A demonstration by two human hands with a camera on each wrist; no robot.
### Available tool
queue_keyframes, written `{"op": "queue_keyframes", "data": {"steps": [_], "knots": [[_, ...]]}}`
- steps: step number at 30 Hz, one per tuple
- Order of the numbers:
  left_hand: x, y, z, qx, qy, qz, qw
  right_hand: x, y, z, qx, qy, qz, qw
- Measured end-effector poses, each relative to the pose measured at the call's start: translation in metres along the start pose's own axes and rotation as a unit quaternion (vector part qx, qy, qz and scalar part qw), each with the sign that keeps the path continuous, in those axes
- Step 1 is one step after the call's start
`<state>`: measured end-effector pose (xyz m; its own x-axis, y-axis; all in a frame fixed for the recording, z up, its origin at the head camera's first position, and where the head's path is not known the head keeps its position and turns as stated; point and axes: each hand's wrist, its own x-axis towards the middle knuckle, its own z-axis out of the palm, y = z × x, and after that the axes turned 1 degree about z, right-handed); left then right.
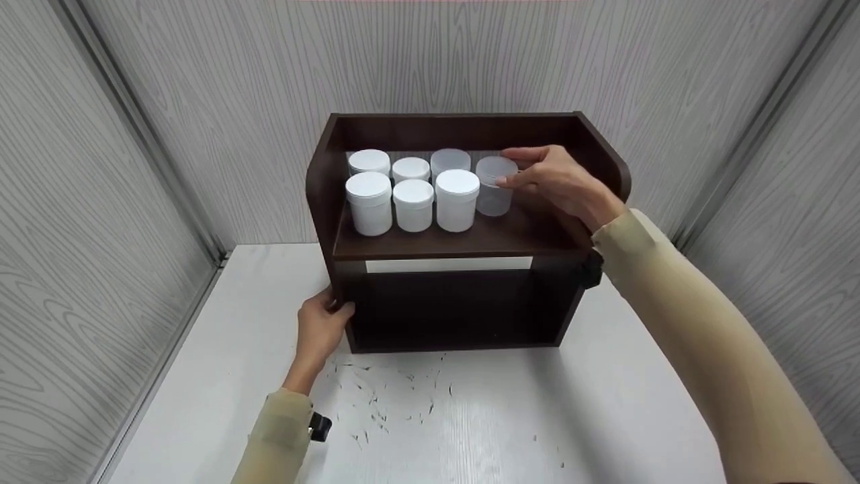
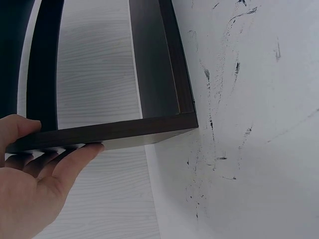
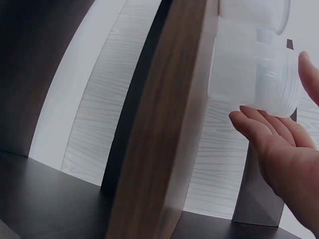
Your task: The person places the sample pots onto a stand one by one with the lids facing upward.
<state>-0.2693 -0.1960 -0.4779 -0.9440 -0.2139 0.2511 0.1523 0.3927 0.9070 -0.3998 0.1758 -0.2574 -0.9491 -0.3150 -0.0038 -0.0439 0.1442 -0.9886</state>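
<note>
A dark brown wooden shelf (image 1: 430,252) stands upright on the white table. My left hand (image 1: 321,329) grips its left side panel (image 2: 124,130), thumb on one face and fingers on the other. On the upper board, my right hand (image 1: 561,178) is at the rightmost translucent plastic jar (image 1: 495,198). In the right wrist view, the fingers of my right hand (image 3: 284,159) lie along the side of that jar (image 3: 244,74), nearly straight. The thumb appears apart from its lid; contact is unclear. The jar stands on the board.
Several white-lidded jars (image 1: 371,215) stand in two rows to the left, with another translucent jar (image 1: 450,160) behind. A raised back panel (image 1: 457,131) and curved sides bound the upper board. Dark scuffs (image 1: 366,403) mark the table (image 1: 470,417). Grey wood-grain walls (image 1: 437,54) enclose the space.
</note>
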Motion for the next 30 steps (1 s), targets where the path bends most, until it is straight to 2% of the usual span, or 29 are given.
{"op": "queue_keyframes", "data": {"steps": [3, 6, 9, 11, 16, 20, 24, 27, 30], "knots": [[0.000, 0.000, 0.000, -0.003, 0.001, 0.002, 1.0000, -0.003, 0.001, 0.004, -0.015, 0.025, -0.016, 0.999], [0.000, -0.001, 0.000, -0.002, 0.001, 0.001, 1.0000, -0.010, 0.004, 0.014, -0.065, 0.086, -0.050, 0.993], [-0.001, -0.001, -0.001, -0.001, -0.002, -0.002, 1.0000, -0.019, 0.008, 0.024, -0.130, 0.162, -0.095, 0.974], [-0.001, -0.001, -0.001, -0.001, -0.002, -0.002, 1.0000, -0.025, 0.011, 0.028, -0.150, 0.200, -0.129, 0.960], [-0.002, -0.001, -0.002, -0.004, -0.002, -0.002, 1.0000, -0.043, 0.017, 0.035, -0.133, 0.247, -0.210, 0.937], [-0.004, -0.002, -0.003, 0.003, -0.004, -0.003, 1.0000, -0.069, 0.022, 0.043, -0.102, 0.264, -0.269, 0.921], [-0.007, -0.005, -0.005, 0.012, 0.000, 0.006, 0.9999, -0.102, 0.030, 0.053, -0.079, 0.245, -0.325, 0.910], [-0.011, -0.007, -0.007, 0.010, -0.002, 0.011, 0.9999, -0.124, 0.044, 0.056, -0.079, 0.214, -0.353, 0.908], [-0.017, -0.009, -0.012, 0.008, -0.010, 0.010, 0.9999, -0.141, 0.064, 0.054, -0.090, 0.186, -0.360, 0.909]]}}
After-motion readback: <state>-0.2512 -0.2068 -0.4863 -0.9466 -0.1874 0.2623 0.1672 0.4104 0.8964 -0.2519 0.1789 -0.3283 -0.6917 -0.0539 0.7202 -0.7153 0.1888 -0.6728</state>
